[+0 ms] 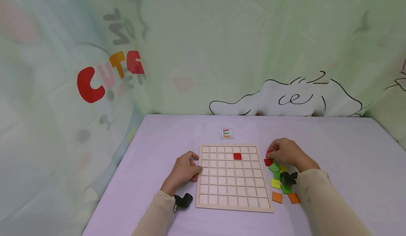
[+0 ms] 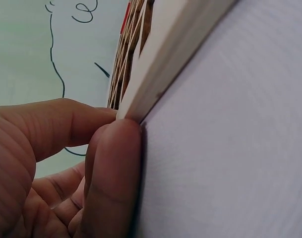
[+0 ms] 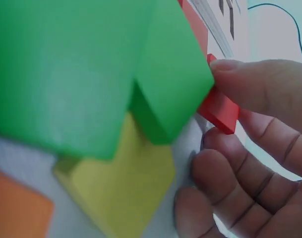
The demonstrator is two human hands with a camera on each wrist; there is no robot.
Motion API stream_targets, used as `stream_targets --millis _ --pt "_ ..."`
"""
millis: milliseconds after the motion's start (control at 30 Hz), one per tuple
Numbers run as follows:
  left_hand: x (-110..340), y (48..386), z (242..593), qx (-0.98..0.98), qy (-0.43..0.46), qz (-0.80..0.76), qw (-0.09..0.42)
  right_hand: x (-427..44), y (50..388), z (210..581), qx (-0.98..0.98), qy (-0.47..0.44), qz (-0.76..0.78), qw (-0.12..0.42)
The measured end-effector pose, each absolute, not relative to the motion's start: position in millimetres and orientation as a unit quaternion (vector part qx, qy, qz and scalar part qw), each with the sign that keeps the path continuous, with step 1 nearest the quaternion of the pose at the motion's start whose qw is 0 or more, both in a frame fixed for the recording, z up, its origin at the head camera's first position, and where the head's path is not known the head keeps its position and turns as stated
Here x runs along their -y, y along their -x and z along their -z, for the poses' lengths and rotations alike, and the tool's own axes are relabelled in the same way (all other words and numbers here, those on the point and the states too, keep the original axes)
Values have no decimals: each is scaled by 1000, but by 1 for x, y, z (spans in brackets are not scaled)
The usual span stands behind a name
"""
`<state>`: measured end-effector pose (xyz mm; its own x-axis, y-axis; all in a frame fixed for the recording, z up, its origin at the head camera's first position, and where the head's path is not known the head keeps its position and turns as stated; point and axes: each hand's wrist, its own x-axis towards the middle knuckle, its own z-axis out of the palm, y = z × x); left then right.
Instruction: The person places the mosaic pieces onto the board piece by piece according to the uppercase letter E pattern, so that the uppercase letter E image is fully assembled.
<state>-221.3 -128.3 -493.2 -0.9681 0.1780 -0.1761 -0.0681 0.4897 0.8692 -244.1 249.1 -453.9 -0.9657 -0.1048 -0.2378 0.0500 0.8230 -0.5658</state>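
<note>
A wooden grid board point(image 1: 233, 181) lies on the table, with one red square tile point(image 1: 237, 156) set in a cell of its second row. At the board's left edge is my left hand point(image 1: 184, 167); the left wrist view shows its thumb and a finger pinching the board's pale rim point(image 2: 158, 62). My right hand point(image 1: 287, 154), beyond the board's right side, pinches a red tile point(image 3: 222, 111) between thumb and fingers. Below it lie another red tile point(image 1: 268, 162), green tiles point(image 1: 274, 167), a yellow tile point(image 1: 275, 183) and orange tiles point(image 1: 277, 197). The right wrist partly covers this loose pile.
A small card point(image 1: 226, 133) with a printed coloured grid lies behind the board. The table point(image 1: 177, 130) has a pale lilac cover. Printed curtains point(image 1: 196, 53) hang behind it and along its left side. Each wrist carries a black camera point(image 1: 184, 200).
</note>
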Motion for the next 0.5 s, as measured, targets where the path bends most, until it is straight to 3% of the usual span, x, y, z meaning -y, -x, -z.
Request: stream_targets --millis 500 --pt "129 219 491 -850 -34 -512 122 -245 247 462 -903 -19 413 116"
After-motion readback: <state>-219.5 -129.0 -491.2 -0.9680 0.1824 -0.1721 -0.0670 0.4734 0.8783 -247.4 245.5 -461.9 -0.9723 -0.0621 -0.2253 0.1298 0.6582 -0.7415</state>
